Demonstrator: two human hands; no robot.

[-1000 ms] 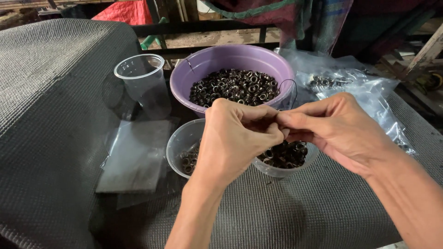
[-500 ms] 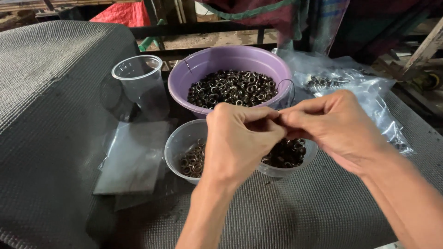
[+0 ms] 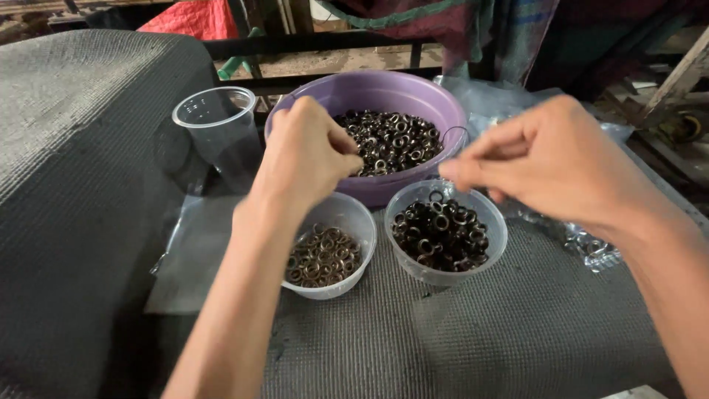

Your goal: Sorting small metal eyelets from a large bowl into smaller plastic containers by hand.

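1. Pinched fingers on your left hand (image 3: pixel 306 151) and right hand (image 3: pixel 550 166) hid whatever they held, above the purple bowl (image 3: pixel 336 92) of rings (image 3: pixel 391 140).
2. A slip could have dropped a ring into the wrong cup (image 3: pixel 484 214).

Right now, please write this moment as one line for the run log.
left hand: pinched, above left small bowl | right hand: pinched, above right small bowl | both bowls: metal eyelets | behind: purple basin, clear cup

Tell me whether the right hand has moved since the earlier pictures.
Yes. The right hand has pulled away to the right from the left hand. Earlier the two met in front of the purple basin; now it hangs over the right-hand clear cup.
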